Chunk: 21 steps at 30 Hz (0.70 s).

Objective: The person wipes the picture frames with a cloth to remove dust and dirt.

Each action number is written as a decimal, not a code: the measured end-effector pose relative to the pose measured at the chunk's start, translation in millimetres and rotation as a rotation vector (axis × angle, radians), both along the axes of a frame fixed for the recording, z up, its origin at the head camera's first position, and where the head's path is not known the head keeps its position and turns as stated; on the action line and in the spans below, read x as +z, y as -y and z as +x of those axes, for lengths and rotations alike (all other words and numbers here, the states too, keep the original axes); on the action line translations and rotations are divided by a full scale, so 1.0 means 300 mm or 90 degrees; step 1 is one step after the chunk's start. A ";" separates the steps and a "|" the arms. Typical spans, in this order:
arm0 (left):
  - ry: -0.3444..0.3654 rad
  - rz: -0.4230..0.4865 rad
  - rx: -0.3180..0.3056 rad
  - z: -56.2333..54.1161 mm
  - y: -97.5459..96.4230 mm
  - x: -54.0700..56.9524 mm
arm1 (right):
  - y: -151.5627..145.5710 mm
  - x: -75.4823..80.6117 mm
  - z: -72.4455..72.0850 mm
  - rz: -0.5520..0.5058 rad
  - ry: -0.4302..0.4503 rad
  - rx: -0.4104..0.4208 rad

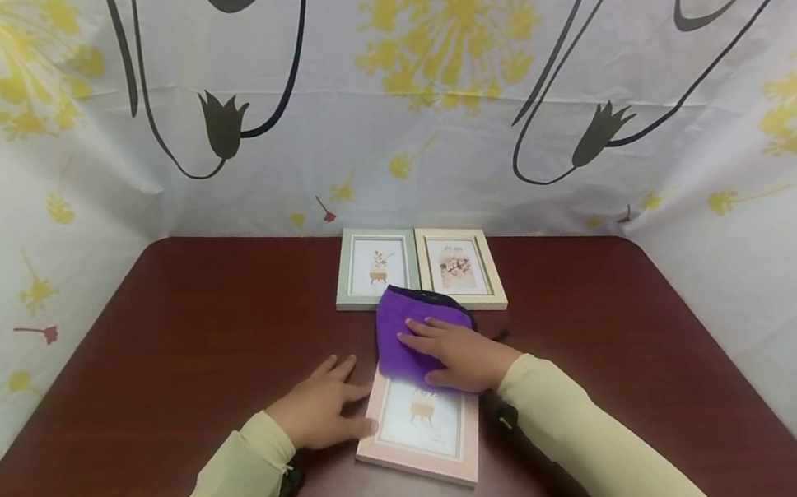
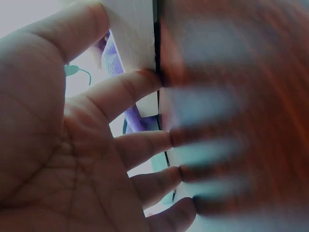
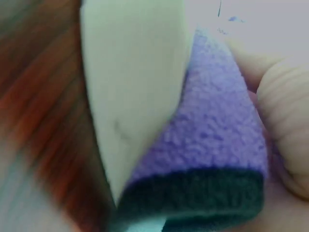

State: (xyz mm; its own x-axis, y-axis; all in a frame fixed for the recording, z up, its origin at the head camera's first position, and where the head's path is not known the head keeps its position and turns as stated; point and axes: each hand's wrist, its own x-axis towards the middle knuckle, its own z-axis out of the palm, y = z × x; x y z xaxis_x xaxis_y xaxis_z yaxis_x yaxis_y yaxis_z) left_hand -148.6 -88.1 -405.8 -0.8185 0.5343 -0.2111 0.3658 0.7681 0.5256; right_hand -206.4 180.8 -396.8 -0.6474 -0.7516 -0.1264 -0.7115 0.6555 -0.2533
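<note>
A pink picture frame (image 1: 423,444) lies flat on the table, with a drawing of a potted plant behind its pane. Over its far half is spread a purple cloth (image 1: 399,348) with black edging. My right hand (image 1: 459,353) rests palm down on this cloth, fingers extended. In the right wrist view the fleecy purple cloth (image 3: 207,116) hangs over the frame's side (image 3: 135,82). At the pink frame's left edge is my left hand (image 1: 323,407), its fingers spread. The left wrist view shows its thumb and index finger touching the frame's side (image 2: 135,38).
Behind the cloth, a pale green picture frame (image 1: 341,289) and a cream picture frame (image 1: 499,290) lie side by side near the table's back edge. The dark red-brown table (image 1: 229,327) is bordered by a patterned white curtain (image 1: 327,149) at the back and sides.
</note>
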 end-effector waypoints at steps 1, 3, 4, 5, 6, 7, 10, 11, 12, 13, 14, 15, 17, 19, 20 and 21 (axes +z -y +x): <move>0.000 0.005 0.001 0.002 0.002 -0.005 | 0.011 0.003 0.001 0.002 0.005 -0.002; 0.002 0.013 0.004 0.004 0.003 -0.012 | 0.033 0.009 0.006 0.007 0.011 -0.007; 0.004 0.016 0.005 0.005 0.003 -0.014 | 0.043 0.012 0.008 0.012 0.012 -0.010; 0.005 0.017 0.005 0.006 0.003 -0.015 | 0.053 0.015 0.012 0.016 0.012 -0.013; 0.006 0.018 0.007 0.006 0.003 -0.018 | 0.062 0.017 0.016 0.020 0.011 -0.015; 0.007 0.018 0.008 0.006 0.003 -0.018 | 0.070 0.021 0.020 0.022 0.014 -0.016; 0.006 0.023 0.009 0.006 0.004 -0.015 | 0.088 0.032 0.038 0.034 0.031 -0.012; 0.005 0.026 0.009 0.005 0.004 -0.014 | 0.091 0.039 0.047 0.031 0.046 -0.008; 0.004 0.029 0.008 0.005 0.005 -0.013 | 0.093 0.043 0.055 0.028 0.060 -0.003; 0.003 0.033 0.008 0.004 0.005 -0.012 | 0.093 0.047 0.065 0.026 0.073 0.006; 0.000 0.036 0.006 0.002 0.005 -0.012 | 0.092 0.050 0.075 0.023 0.084 0.015; -0.004 0.037 0.004 0.002 0.005 -0.011 | 0.092 0.053 0.085 0.017 0.094 0.023; -0.013 0.039 -0.001 0.000 0.006 -0.012 | 0.090 0.057 0.103 0.004 0.104 0.038; -0.022 0.038 -0.007 -0.001 0.007 -0.013 | 0.091 0.056 0.115 0.000 0.095 0.045; -0.023 0.035 -0.010 -0.001 0.008 -0.013 | 0.093 0.054 0.119 -0.004 0.087 0.043; -0.023 0.032 -0.013 -0.002 0.010 -0.012 | 0.096 0.051 0.122 -0.005 0.079 0.038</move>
State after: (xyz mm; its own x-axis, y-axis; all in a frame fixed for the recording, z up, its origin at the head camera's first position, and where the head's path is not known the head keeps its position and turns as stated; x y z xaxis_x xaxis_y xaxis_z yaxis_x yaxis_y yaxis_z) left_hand -149.1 -91.0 -409.5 -0.8139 0.5603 -0.1537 0.4007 0.7329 0.5499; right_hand -169.8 152.2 -381.6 -0.5811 -0.7897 -0.1966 -0.7122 0.6104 -0.3467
